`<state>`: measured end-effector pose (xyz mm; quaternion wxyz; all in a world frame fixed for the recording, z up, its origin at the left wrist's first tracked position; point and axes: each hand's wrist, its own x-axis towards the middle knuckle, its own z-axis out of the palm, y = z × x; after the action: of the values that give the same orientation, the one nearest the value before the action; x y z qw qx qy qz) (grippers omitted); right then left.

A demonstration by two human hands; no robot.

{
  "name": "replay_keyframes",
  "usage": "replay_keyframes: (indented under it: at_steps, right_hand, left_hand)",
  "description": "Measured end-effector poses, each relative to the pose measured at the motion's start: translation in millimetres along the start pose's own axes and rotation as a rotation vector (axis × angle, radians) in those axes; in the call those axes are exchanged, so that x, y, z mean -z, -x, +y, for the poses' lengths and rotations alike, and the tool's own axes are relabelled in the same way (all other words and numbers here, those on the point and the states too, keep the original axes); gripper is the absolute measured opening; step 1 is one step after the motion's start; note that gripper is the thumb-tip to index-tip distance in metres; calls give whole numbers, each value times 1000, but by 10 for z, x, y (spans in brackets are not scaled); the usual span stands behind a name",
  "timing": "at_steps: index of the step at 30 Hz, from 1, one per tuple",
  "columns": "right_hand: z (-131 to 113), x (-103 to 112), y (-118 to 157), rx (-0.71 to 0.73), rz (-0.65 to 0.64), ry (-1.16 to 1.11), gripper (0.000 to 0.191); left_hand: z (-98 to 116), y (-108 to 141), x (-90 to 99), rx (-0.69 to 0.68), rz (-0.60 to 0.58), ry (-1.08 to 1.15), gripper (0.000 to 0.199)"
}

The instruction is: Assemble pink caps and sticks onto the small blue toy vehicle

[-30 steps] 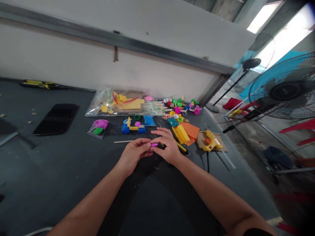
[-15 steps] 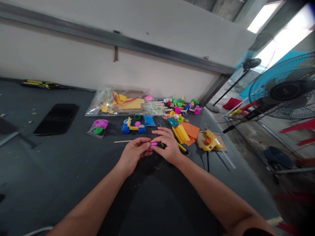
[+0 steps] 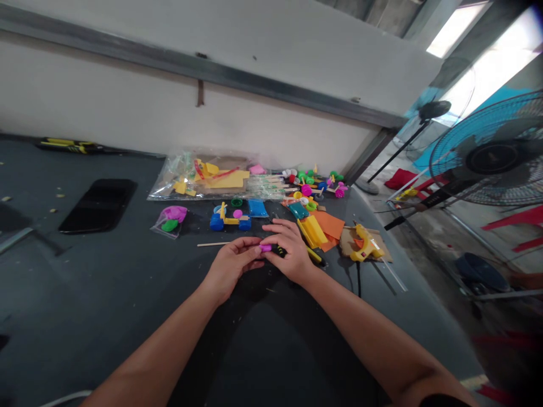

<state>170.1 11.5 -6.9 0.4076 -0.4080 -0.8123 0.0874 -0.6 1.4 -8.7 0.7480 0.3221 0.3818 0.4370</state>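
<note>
Dark tabletop [image 3: 106,282] carries: black smartphone [image 3: 98,206], clear bag [image 3: 169,189] of yellow foam pieces, blue-wheeled toy cart [image 3: 227,219], wooden stick [image 3: 214,244], orange sheets [image 3: 330,226], hot glue gun [image 3: 365,243] on cardboard [image 3: 348,242].

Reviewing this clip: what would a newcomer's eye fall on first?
First, the left hand and right hand at centre, pinching a small magenta-and-black piece. Beyond them lie bright plastic caps and a blue-wheeled toy car, with a yellow glue gun to the right. A large blue fan stands at far right.
</note>
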Motion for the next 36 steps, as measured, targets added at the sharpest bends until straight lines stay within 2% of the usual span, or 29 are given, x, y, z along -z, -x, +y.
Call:
replay_keyframes:
  at_steps: [8,12,18,26,31,36]
  right_hand:
    - [-20,-5,-4,20,-9,-6,11]
    - [-26,0,-6,-5,-22,-26,23]
    - [-9,12,-8,2,-15,-21,13]
    - [-14,2,-10,8,-7,-24,18]
    - [-17,-10,-3,11,-2,-14,12]
    - [-14,-7,-6,18,2,-23,17]
  left_hand:
    - [32,2,-6,39,-46,2,17]
    - [26,-6,4,25,-31,17,17]
    - [36,5,-3,42,-40,4,19]
    - [12,5,-4,20,-25,-45,20]
    - [0,-1,4,26,-36,-58,19]
    - [3,-1,3,17,-40,-71,20]
